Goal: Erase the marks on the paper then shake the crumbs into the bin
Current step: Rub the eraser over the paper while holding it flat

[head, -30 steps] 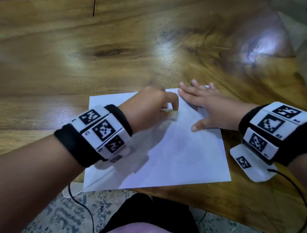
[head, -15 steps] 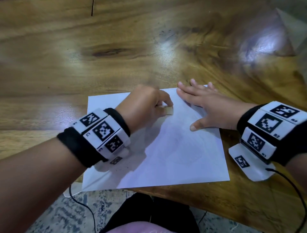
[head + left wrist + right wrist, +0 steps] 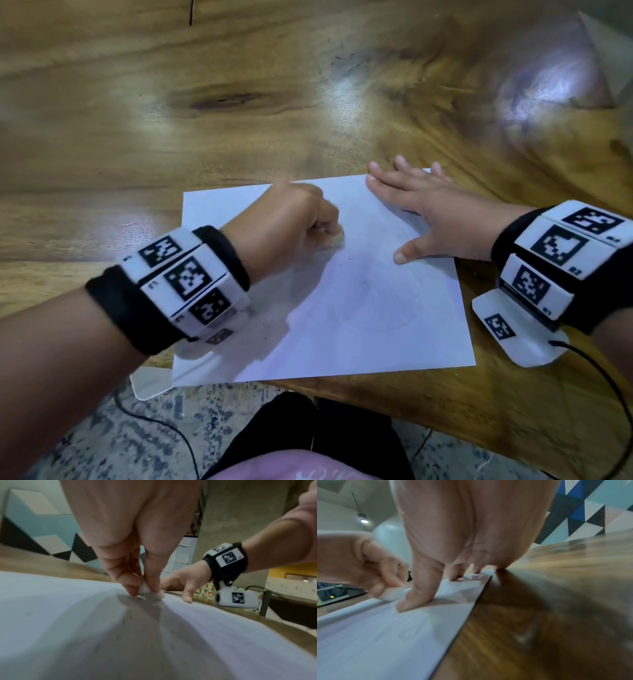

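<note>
A white sheet of paper (image 3: 359,308) lies at the near edge of the wooden table (image 3: 239,120), with faint pencil curves left near its middle. My left hand (image 3: 301,219) pinches a small white eraser (image 3: 334,241) and presses it onto the sheet's upper middle; the left wrist view shows the eraser (image 3: 145,588) squeezed between thumb and fingers against the paper (image 3: 68,628). My right hand (image 3: 431,212) lies flat with straight fingers on the sheet's far right corner. In the right wrist view its thumb (image 3: 418,599) presses the paper (image 3: 385,635). Dark crumbs (image 3: 260,337) speckle the lower left.
The paper's near edge overhangs the table edge (image 3: 376,390) above my lap and a speckled floor (image 3: 120,428). A cable (image 3: 603,370) trails from the right wrist device. No bin is in view.
My left hand has slid the eraser left and slightly toward me across the paper, its motion blurred. The right hand has stayed flat on the far right corner.
</note>
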